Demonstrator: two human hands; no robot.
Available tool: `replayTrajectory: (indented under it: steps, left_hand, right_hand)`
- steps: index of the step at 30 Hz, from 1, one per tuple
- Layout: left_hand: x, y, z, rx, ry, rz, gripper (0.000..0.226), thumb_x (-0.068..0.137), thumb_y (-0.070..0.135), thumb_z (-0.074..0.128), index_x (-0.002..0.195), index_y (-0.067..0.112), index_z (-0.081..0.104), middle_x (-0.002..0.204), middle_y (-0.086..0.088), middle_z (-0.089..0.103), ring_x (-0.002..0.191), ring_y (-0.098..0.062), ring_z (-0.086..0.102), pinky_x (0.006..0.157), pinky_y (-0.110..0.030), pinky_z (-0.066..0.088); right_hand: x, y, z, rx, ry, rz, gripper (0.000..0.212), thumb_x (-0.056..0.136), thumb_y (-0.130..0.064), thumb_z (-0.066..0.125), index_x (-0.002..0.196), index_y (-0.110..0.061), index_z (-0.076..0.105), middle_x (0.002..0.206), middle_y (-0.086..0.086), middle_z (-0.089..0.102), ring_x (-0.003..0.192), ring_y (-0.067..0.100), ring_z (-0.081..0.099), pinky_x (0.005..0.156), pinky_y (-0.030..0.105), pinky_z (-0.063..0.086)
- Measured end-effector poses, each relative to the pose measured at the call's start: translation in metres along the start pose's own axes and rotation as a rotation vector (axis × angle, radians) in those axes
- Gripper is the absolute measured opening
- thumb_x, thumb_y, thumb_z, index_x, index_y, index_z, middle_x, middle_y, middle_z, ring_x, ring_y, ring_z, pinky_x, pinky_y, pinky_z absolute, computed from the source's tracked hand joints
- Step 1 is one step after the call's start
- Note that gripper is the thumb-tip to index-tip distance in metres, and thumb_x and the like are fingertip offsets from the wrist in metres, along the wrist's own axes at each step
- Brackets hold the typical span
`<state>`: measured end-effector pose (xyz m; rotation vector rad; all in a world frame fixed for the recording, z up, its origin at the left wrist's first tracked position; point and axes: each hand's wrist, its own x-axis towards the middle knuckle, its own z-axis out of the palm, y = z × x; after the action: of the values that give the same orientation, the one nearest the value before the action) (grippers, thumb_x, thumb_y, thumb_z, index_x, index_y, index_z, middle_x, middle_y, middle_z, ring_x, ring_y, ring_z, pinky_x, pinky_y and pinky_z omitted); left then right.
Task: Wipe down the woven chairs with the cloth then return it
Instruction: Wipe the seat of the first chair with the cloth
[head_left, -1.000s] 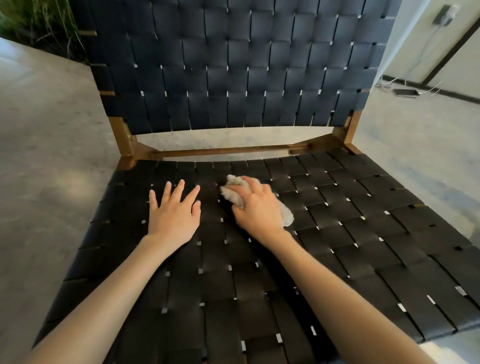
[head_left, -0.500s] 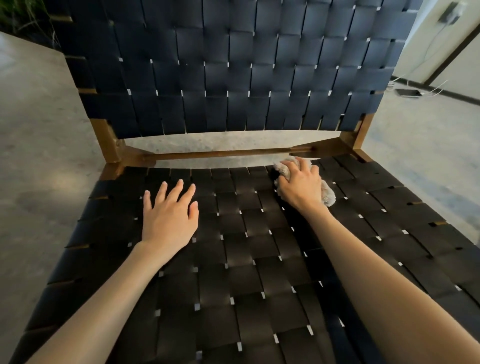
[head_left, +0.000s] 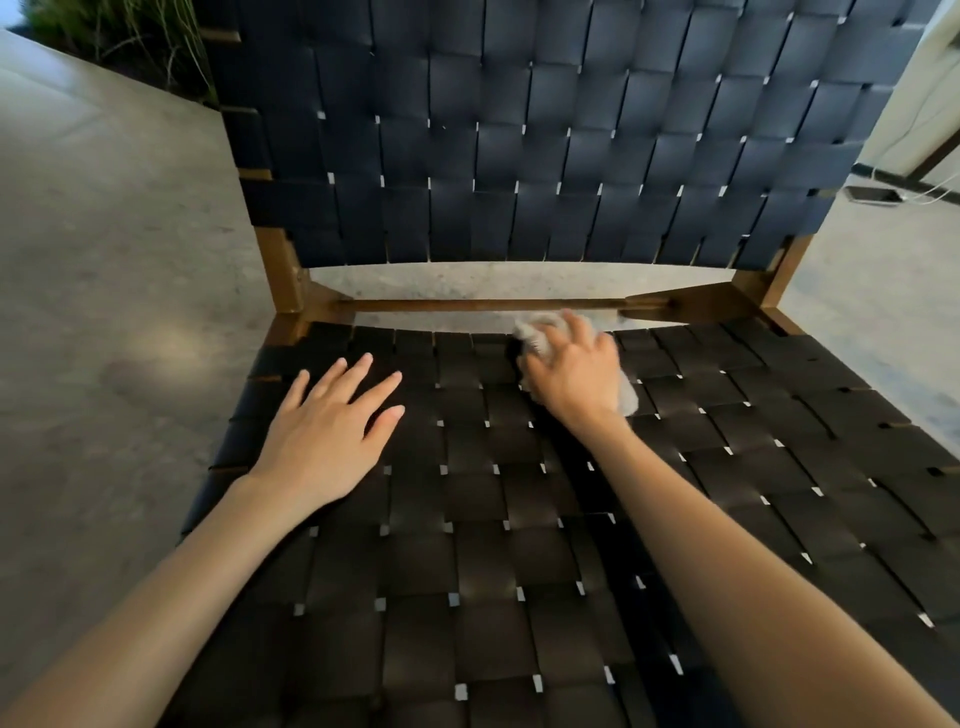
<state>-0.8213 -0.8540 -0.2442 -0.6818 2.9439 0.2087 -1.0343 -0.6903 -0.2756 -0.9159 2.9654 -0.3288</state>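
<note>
Right hand (head_left: 576, 376) clutches the bunched pale cloth (head_left: 627, 399) on the black woven chair (head_left: 467, 525); left hand (head_left: 324, 441) rests flat, fingers straight.

- Grey concrete floor (head_left: 104, 260) fills the frame's left side, with a pale light patch.
- Green plants (head_left: 119, 41) stand upper left.
- Pale wall (head_left: 930, 104) upper right.

Cloth (head_left: 627, 401) on chair seat (head_left: 467, 519), backrest (head_left: 519, 156) behind

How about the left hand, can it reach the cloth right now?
Probably yes. The left hand lies flat on the woven seat, with only bare seat between it and the cloth. But the right hand grips the cloth and covers most of it.
</note>
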Motion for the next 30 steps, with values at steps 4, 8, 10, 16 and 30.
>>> replayTrajectory:
  steps: [4, 8, 10, 16, 30]
  left_hand:
    - [-0.009, -0.019, -0.007, -0.043, 0.041, -0.076, 0.051, 0.100, 0.046, 0.020, 0.150, 0.034, 0.019, 0.159, 0.004, 0.011, 0.147, -0.017, 0.007, 0.118, -0.041, 0.005]
    - [-0.019, -0.035, -0.011, -0.100, 0.063, -0.147, 0.054, 0.100, 0.043, 0.026, 0.151, 0.026, 0.018, 0.159, 0.001, 0.011, 0.146, -0.018, 0.009, 0.117, -0.039, 0.014]
    - [-0.025, -0.041, -0.012, -0.178, 0.058, -0.182, 0.055, 0.100, 0.042, 0.027, 0.151, 0.023, 0.017, 0.160, 0.000, 0.009, 0.147, -0.018, 0.008, 0.116, -0.037, 0.017]
    - [-0.046, -0.054, -0.016, -0.361, 0.053, -0.294, 0.059, 0.100, 0.043, 0.029, 0.152, 0.021, 0.014, 0.160, 0.003, 0.008, 0.146, -0.013, 0.012, 0.115, -0.034, 0.020]
    - [-0.081, -0.058, -0.014, -0.654, 0.023, -0.293, 0.055, 0.102, 0.036, 0.028, 0.152, 0.022, 0.009, 0.159, 0.005, 0.009, 0.145, -0.008, 0.012, 0.110, -0.021, 0.009]
  right_hand:
    - [-0.002, -0.012, -0.002, 0.269, 0.002, 0.036, 0.045, 0.096, -0.035, 0.049, 0.139, -0.025, 0.047, 0.148, 0.006, 0.035, 0.129, 0.033, 0.034, 0.108, 0.041, 0.029]
    - [-0.005, -0.073, 0.011, 0.421, -0.080, -0.165, 0.045, 0.095, -0.031, 0.050, 0.139, -0.024, 0.047, 0.145, 0.004, 0.041, 0.132, 0.026, 0.038, 0.109, 0.041, 0.034]
    - [-0.003, -0.111, 0.017, 0.460, -0.126, -0.244, 0.044, 0.095, -0.034, 0.050, 0.138, -0.025, 0.047, 0.146, 0.003, 0.041, 0.132, 0.025, 0.038, 0.107, 0.039, 0.033]
    - [0.005, -0.192, 0.021, 0.546, -0.227, -0.372, 0.042, 0.096, -0.033, 0.052, 0.137, -0.027, 0.050, 0.142, 0.006, 0.044, 0.129, 0.027, 0.039, 0.106, 0.039, 0.033]
    - [-0.037, -0.205, 0.017, 0.426, -0.168, -0.369, 0.044, 0.092, -0.030, 0.050, 0.135, -0.031, 0.049, 0.144, -0.003, 0.040, 0.126, 0.026, 0.037, 0.099, 0.040, 0.038]
